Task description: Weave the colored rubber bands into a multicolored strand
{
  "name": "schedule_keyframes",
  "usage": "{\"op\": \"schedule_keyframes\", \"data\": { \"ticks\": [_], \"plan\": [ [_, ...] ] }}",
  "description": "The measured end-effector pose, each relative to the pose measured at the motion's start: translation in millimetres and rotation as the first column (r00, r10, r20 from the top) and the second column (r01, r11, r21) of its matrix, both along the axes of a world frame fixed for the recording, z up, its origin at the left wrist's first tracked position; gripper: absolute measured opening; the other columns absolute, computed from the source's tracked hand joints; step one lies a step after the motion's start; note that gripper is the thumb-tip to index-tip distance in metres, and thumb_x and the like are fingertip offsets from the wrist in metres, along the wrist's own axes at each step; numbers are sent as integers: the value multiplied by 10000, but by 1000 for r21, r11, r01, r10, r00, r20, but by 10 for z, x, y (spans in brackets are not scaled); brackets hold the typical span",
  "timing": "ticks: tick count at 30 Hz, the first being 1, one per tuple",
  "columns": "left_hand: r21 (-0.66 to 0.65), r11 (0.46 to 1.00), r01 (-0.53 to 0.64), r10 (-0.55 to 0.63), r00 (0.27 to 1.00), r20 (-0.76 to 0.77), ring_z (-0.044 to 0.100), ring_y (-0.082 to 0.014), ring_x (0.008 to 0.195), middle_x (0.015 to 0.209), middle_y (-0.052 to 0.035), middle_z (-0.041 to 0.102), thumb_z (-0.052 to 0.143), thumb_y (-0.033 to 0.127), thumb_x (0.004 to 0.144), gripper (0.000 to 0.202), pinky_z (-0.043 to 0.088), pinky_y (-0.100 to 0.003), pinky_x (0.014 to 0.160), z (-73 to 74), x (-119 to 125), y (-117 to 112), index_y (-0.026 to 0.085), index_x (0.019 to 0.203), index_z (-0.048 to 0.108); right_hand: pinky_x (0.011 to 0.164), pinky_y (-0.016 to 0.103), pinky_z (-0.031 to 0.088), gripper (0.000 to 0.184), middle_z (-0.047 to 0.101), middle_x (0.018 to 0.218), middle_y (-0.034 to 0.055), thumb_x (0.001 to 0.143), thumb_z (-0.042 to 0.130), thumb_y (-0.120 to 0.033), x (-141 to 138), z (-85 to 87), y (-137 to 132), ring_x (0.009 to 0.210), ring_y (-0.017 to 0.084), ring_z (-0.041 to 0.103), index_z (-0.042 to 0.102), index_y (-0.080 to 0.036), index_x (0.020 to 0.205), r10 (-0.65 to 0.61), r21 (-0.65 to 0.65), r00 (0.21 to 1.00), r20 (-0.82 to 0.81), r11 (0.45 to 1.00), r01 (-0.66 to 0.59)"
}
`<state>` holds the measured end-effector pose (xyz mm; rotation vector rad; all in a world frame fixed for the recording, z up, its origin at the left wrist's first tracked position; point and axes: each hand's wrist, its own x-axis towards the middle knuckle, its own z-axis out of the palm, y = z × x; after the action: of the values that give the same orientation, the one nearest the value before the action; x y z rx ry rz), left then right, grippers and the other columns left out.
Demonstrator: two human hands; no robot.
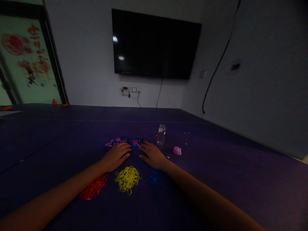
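Both my arms reach forward over a dark purple table (228,173). My left hand (115,156) lies palm down with its fingers stretched toward a mixed heap of pink, blue and dark rubber bands (125,141). My right hand (152,154) rests flat beside it, fingertips at the same heap's right end. Closer to me lie three sorted piles: red bands (94,188) by my left forearm, yellow bands (127,178) between my arms, and blue bands (154,178) by my right wrist. Neither hand holds anything.
A small clear bottle (161,134) stands just right of the mixed heap, and a pink lid (177,150) lies further right. A black wall screen (154,45) hangs behind the table, with a socket and cables below it. A decorated glass door (26,61) is at the left.
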<state>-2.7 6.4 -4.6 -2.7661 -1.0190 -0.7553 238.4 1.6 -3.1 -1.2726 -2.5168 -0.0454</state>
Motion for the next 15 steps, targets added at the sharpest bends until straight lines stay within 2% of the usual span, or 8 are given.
{"op": "schedule_keyframes", "data": {
  "ticks": [5, 9, 15],
  "plan": [
    [69, 997, 34, -25, 992, -121, 412, -255, 1301, 1323, -86, 568, 386, 324, 989, 321, 319, -477, 1082, 34, 13, 3, 215, 1208, 594, 1102, 438, 305, 454, 544, 1357, 104, 947, 425, -407, 5, 30, 1, 1335, 249, 395, 543, -184, 1324, 39, 9, 999, -24, 999, -39],
    [52, 996, 70, -58, 977, -203, 385, -273, 1322, 1372, -91, 528, 417, 369, 981, 351, 287, -489, 1095, 80, 21, 18, 214, 1265, 552, 1082, 410, 332, 439, 560, 1331, 112, 938, 443, -380, 4, 41, -5, 1295, 245, 435, 568, -164, 1299, 48, 26, 998, -32, 999, -47],
    [38, 996, 84, -75, 980, -185, 387, -291, 1310, 1389, -122, 496, 451, 500, 947, 482, 312, -474, 1082, 57, 26, 106, 211, 1331, 491, 1050, 387, 361, 391, 543, 1349, 110, 934, 454, -322, -3, 50, -29, 1257, 230, 465, 581, -180, 1275, 24, 113, 998, -52, 993, -18]
  ]
}}
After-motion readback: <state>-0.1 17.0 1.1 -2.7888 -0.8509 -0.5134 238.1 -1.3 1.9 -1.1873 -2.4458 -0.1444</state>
